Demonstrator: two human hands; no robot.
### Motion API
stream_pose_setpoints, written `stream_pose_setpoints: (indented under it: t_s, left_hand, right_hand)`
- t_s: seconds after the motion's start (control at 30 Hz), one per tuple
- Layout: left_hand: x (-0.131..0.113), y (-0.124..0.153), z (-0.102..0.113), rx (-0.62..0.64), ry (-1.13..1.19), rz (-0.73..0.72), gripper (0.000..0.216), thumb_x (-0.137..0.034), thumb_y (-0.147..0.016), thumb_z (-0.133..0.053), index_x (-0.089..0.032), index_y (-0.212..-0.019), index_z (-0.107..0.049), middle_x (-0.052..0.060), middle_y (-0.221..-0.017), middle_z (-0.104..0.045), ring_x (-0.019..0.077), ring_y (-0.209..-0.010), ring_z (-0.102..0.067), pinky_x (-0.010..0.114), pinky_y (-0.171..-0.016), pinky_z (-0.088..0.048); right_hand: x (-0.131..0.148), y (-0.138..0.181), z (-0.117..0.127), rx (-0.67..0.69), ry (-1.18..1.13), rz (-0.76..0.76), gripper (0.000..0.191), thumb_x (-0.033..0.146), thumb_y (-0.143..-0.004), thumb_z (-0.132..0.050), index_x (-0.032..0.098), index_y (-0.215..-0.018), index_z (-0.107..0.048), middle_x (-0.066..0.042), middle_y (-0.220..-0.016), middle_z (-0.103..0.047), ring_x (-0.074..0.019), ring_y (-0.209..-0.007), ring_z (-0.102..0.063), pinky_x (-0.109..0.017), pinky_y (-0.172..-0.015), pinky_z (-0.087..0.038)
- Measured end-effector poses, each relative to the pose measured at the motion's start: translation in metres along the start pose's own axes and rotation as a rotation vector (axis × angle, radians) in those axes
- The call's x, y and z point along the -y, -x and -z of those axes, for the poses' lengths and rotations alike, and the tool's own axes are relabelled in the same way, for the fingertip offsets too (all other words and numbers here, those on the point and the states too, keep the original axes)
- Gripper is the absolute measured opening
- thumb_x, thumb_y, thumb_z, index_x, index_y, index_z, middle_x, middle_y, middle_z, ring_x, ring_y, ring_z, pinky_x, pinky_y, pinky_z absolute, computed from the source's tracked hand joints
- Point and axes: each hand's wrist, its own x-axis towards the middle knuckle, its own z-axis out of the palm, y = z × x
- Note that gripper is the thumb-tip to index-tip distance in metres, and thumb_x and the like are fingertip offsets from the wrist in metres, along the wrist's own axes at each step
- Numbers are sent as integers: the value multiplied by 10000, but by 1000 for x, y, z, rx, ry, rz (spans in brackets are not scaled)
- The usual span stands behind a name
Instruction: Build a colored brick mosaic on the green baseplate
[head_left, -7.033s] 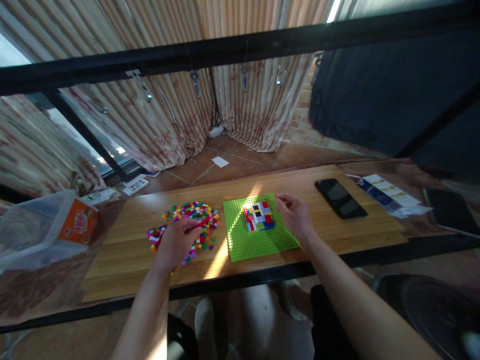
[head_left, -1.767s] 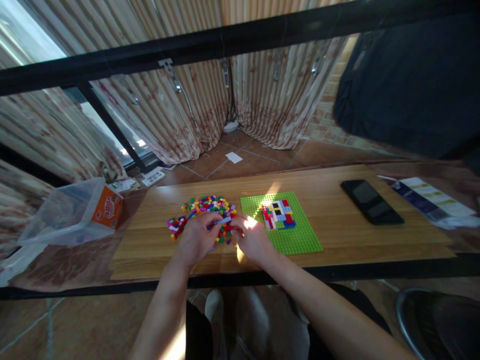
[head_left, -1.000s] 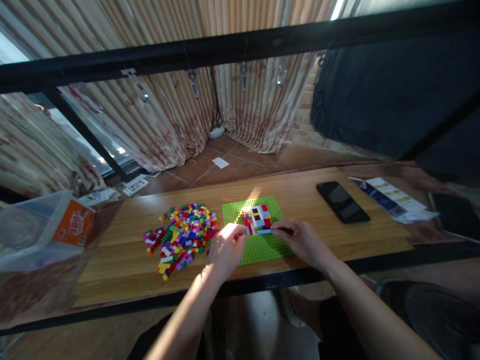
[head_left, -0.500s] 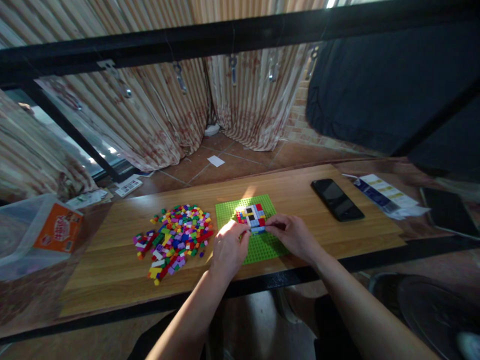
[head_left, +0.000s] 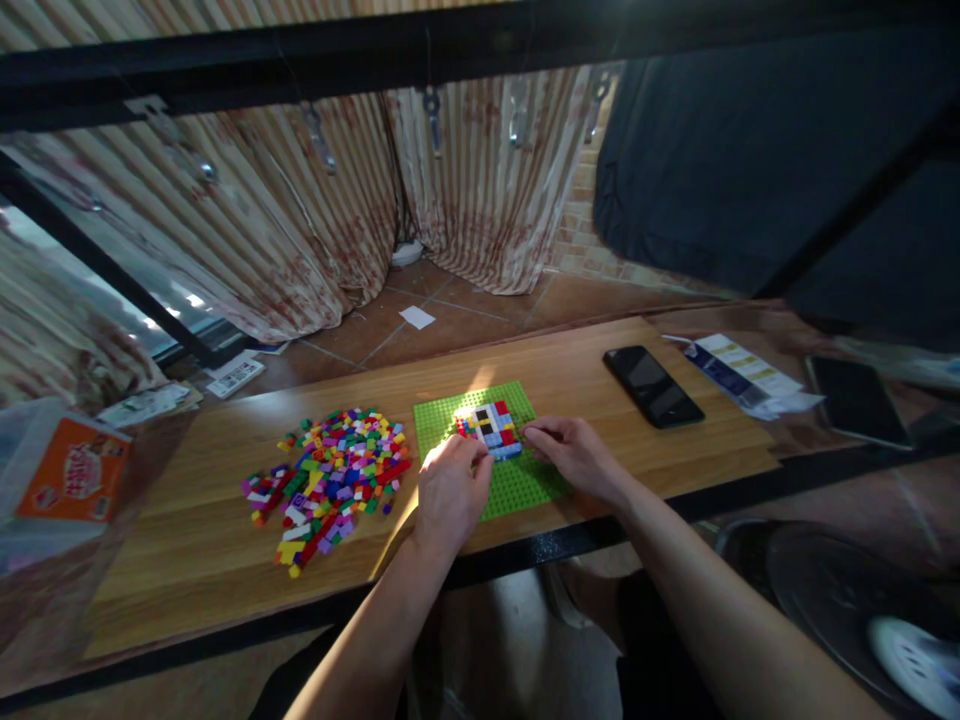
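A small build of toy bricks (head_left: 493, 424) in red, white, blue, yellow and black sits on a green studded baseplate (head_left: 517, 492). My left hand (head_left: 454, 488) is at the build's lower left corner, fingers curled and closed over the plate. It covers part of the build, and whatever its fingertips may hold is hidden. Just right of the build, apart from it, my right hand (head_left: 576, 455) has thumb and fingers closed in a pinch. Anything between them is too small to make out.
Left of the plate lies a heap of loose bricks (head_left: 345, 475) on the wooden tabletop (head_left: 187, 530). A black phone (head_left: 652, 385) rests to the right, with printed paper (head_left: 750, 375) and a dark tablet-like object (head_left: 859, 400) beyond. A clear plastic box (head_left: 30, 450) stands far left.
My right hand has drawn slightly away from the build's right side. My left hand stays at its lower left corner, more curled. The whole view has shifted a little.
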Motion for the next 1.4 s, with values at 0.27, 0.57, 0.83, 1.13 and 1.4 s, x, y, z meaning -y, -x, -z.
stream_pose_setpoints:
  t_s: [0.27,0.57,0.83,1.13,1.4]
  left_hand:
    - [0,0,-1,-25,-11,-5,90,-221,-881,-580,-206,-824,-648,17,-840,-643,164,-784,-590,284,-731,-442]
    - [-2,-1,-1,-24,-23,-5,92,-203,-868,-600,-197,-790,-649,16,-827,-648,161,-782,-588,275,-725,-425]
    - [-1,0,-3,-23,-44,-15,127,-210,-870,-599,-192,-745,-616,16,-792,-636,165,-758,-573,279,-693,-400]
    - [-2,1,-4,-21,-81,-35,136,-186,-886,-583,-188,-755,-618,17,-802,-639,159,-761,-582,275,-703,-414]
    - [3,6,-4,-63,-50,-44,48,-180,-866,-617,-205,-882,-654,16,-885,-656,164,-817,-615,281,-742,-455]
  right_hand:
    - [6,-1,-2,-12,163,-63,413,520,-849,-539,156,-745,-705,-16,-636,-654,-134,-586,-559,-249,-538,-381]
    - [15,-3,-5,-34,323,-114,366,505,-811,-624,163,-797,-755,-41,-745,-732,-156,-654,-614,-259,-573,-386]
    - [11,-5,-7,-33,303,-125,347,485,-801,-637,157,-774,-746,-30,-698,-707,-141,-606,-579,-255,-546,-370]
    - [12,-5,-9,-58,338,-100,279,428,-806,-649,167,-783,-743,-45,-753,-732,-168,-682,-632,-265,-595,-391]
    - [6,-7,-7,-42,304,-103,339,496,-782,-671,169,-810,-755,-39,-750,-725,-159,-672,-610,-264,-588,-382]
